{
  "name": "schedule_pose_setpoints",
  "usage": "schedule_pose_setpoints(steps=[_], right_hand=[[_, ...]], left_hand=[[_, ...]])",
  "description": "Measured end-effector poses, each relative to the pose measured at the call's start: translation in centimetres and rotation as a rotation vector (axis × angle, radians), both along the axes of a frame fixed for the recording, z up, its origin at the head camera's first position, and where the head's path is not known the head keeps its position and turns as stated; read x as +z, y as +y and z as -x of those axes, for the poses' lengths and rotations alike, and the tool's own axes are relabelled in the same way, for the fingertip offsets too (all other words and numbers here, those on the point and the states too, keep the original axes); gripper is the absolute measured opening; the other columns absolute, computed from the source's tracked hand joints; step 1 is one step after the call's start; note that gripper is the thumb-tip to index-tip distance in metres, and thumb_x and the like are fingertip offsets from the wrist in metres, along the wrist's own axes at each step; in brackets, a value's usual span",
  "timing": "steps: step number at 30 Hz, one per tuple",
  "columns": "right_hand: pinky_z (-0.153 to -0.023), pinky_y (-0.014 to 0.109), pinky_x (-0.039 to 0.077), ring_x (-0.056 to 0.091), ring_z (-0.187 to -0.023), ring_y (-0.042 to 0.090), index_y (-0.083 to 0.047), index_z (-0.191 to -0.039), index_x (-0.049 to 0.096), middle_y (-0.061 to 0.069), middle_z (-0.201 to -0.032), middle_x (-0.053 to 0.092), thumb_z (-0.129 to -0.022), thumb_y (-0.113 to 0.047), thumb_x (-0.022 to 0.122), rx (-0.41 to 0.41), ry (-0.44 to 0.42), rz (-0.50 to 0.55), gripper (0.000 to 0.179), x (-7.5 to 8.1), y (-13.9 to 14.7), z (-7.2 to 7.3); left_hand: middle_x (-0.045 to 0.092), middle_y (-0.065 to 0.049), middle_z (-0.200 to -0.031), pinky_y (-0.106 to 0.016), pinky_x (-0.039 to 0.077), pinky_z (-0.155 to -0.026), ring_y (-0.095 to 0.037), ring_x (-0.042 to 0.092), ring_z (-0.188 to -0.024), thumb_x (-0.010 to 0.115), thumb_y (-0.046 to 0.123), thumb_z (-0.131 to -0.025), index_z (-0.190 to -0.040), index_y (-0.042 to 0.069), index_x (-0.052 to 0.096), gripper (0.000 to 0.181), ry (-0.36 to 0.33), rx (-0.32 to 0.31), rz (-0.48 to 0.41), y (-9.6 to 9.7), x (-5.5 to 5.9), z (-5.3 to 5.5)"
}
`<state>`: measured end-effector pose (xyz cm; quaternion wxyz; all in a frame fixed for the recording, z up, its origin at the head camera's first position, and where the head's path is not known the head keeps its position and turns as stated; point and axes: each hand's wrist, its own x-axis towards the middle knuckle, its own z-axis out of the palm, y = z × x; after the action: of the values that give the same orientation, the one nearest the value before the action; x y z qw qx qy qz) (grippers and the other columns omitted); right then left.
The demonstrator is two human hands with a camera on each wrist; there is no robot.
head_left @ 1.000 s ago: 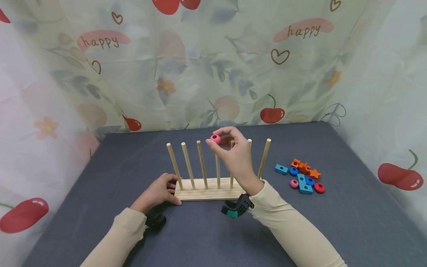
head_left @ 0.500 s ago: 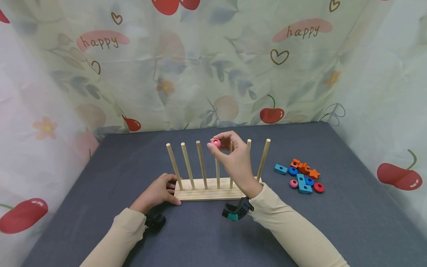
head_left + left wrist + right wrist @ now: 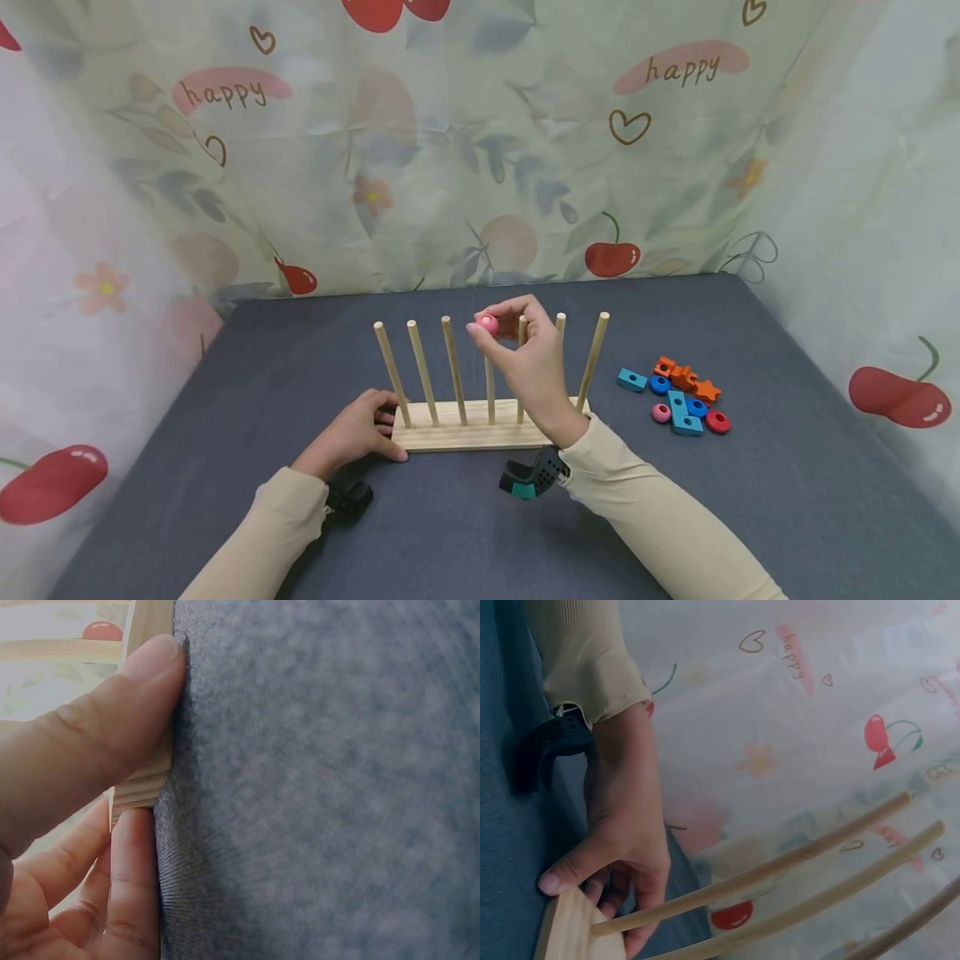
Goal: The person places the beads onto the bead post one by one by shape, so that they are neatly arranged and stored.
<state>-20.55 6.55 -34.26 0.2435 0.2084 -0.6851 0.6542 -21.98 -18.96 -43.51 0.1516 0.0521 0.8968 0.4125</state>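
In the head view, a wooden peg board (image 3: 442, 437) with a row of several upright pegs stands on the dark table. My left hand (image 3: 362, 427) grips its left end, thumb along the front edge and fingers at the end face; the left wrist view shows this thumb (image 3: 97, 735) close up. Between thumb and fingertips, my right hand (image 3: 534, 358) pinches a pink bead (image 3: 488, 325) at the top of the fourth peg (image 3: 490, 387) from the left. A pale spot, like the peg's tip, shows in the bead's hole. The right hand partly covers the pegs to its right.
Loose pieces lie on the table right of the board: orange shapes (image 3: 683, 377), blue blocks (image 3: 632, 380), blue rings (image 3: 697, 407), a pink bead (image 3: 661, 413) and a red ring (image 3: 717, 422). A printed curtain (image 3: 465, 150) hangs behind the table (image 3: 450, 533).
My right hand has come down slightly with the pink bead, and a pale spot now shows in the bead's hole. The left hand and board have stayed put.
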Motion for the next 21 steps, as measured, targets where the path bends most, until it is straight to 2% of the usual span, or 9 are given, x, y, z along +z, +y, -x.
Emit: schedule_pose_setpoints(steps=[7, 11, 17, 21], right_hand=[[-0.074, 0.023, 0.055, 0.065, -0.082, 0.014, -0.003, -0.101, 0.057, 0.011, -0.099, 0.069, -0.083, -0.013, 0.077, -0.02, -0.079, -0.056, 0.029, -2.2, 0.1, 0.0], [-0.075, 0.023, 0.054, 0.064, -0.082, 0.016, -0.002, -0.101, 0.057, 0.013, -0.097, 0.069, -0.083, -0.009, 0.076, -0.019, -0.139, -0.088, 0.027, -3.5, 0.2, -0.1], [-0.077, 0.031, 0.054, 0.064, -0.084, 0.02, -0.001, -0.102, 0.056, 0.015, -0.097, 0.067, -0.084, -0.009, 0.075, 0.007, -0.256, -0.122, 0.028, -5.9, 0.4, -0.2], [-0.077, 0.028, 0.052, 0.063, -0.084, 0.015, -0.005, -0.099, 0.056, 0.01, -0.094, 0.066, -0.084, -0.012, 0.076, 0.028, -0.313, -0.138, 0.026, -7.6, 0.7, -0.3]], left_hand=[[0.049, -0.014, -0.122, -0.039, 0.054, -0.088, -0.026, 0.06, -0.107, 0.093, 0.006, -0.058, -0.13, 0.0, 0.052, 0.083, -0.002, 0.008, 0.014, 0.0, 0.0, 0.1], [0.049, -0.014, -0.122, -0.039, 0.055, -0.087, -0.026, 0.06, -0.107, 0.092, 0.006, -0.058, -0.129, 0.0, 0.052, 0.082, -0.004, 0.009, 0.014, 0.0, 0.1, 0.0], [0.048, -0.015, -0.122, -0.039, 0.054, -0.088, -0.027, 0.059, -0.107, 0.092, 0.006, -0.058, -0.129, 0.0, 0.053, 0.081, 0.0, -0.001, 0.011, 0.0, 0.2, 0.0], [0.048, -0.015, -0.123, -0.039, 0.054, -0.089, -0.028, 0.059, -0.108, 0.092, 0.006, -0.059, -0.129, 0.0, 0.052, 0.081, -0.004, 0.002, 0.013, 0.1, 0.2, 0.0]])
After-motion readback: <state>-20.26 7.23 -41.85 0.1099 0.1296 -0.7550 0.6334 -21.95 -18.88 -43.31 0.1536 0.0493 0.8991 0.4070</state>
